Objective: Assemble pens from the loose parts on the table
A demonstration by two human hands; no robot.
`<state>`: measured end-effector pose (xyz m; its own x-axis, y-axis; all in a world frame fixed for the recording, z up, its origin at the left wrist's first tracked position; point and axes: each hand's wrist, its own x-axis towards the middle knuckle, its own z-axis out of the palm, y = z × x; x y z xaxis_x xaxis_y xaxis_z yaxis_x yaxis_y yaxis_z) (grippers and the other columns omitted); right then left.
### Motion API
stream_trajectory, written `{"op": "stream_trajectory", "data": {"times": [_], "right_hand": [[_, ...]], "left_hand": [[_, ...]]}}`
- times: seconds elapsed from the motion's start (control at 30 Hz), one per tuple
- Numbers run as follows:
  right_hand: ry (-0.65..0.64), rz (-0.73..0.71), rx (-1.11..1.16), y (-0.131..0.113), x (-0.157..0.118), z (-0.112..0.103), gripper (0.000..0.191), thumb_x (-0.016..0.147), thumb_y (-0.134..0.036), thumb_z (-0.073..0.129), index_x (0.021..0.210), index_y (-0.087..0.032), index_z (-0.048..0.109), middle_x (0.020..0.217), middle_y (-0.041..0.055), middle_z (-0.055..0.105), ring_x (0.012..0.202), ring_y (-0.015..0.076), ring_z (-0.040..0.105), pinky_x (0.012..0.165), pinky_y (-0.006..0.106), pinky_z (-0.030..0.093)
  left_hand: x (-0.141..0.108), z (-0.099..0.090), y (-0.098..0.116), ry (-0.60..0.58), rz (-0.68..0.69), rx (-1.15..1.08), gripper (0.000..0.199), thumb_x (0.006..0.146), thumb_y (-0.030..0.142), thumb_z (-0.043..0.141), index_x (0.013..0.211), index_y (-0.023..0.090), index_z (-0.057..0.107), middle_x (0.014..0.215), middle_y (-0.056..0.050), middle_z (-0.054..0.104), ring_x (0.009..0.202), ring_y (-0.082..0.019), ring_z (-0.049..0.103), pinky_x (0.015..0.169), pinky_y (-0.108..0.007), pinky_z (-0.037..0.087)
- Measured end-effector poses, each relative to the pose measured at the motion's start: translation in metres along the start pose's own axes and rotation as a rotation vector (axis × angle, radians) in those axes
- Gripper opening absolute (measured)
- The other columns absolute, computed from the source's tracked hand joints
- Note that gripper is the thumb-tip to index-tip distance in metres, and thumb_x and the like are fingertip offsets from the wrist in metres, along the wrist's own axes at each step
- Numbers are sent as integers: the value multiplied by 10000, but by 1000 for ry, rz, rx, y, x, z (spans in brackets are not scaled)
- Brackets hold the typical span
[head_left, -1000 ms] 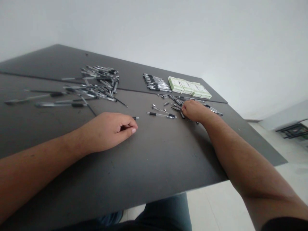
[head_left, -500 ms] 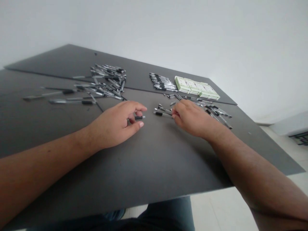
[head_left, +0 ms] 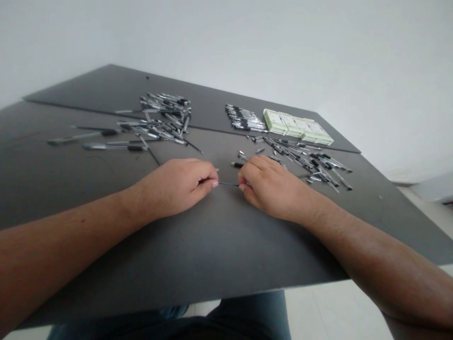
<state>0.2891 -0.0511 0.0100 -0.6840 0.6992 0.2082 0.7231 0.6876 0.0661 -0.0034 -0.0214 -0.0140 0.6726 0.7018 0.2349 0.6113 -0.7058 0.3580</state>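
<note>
A thin dark pen refill spans the gap between my two hands, low over the table's front half. My left hand pinches its left end between thumb and forefinger. A small pale tip pokes out by the left fingers; the rest of that piece is hidden. At the refill's right end, the thumb and fingers of my right hand are closed on it. Just beyond the right knuckles lies a pen part with a black grip, partly covered by the hand.
On the grey table, a heap of clear pens with black grips lies at the left. A neat row of pens sits beside pale green boxes at the back. Loose pen parts are scattered at the right.
My right hand has moved down and left, and the pen parts it was touching lie behind it. My left fingers have closed from a loose curl. The refill now stretches between both hands.
</note>
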Motion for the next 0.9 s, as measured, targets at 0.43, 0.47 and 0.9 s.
{"op": "stream_trajectory", "data": {"times": [0.43,0.47,0.9], "right_hand": [[-50,148,-160,63,2,31,274,1155,-233,683,1273,-150,916,1242,215,841,1191,404,727,1106,546,540],[-69,152,-171,60,3,31,271,1157,-232,682,1264,-151,917,1238,215,836,1192,406,722,1099,540,534],[95,268,65,66,-9,15,227,1105,-248,660,1238,-216,841,1197,148,891,1152,368,805,1068,497,627]], "left_hand": [[2,-7,-2,-31,-84,31,405,1071,476,468,1065,262,811,985,-87,842,928,-300,784,946,-414,580],[2,-7,-2,-29,-88,29,404,1071,479,469,1066,263,810,983,-85,841,925,-298,782,939,-410,578],[2,-17,-28,107,-256,34,386,1017,551,561,1091,270,815,920,-64,830,835,-296,754,881,-414,577]]}}
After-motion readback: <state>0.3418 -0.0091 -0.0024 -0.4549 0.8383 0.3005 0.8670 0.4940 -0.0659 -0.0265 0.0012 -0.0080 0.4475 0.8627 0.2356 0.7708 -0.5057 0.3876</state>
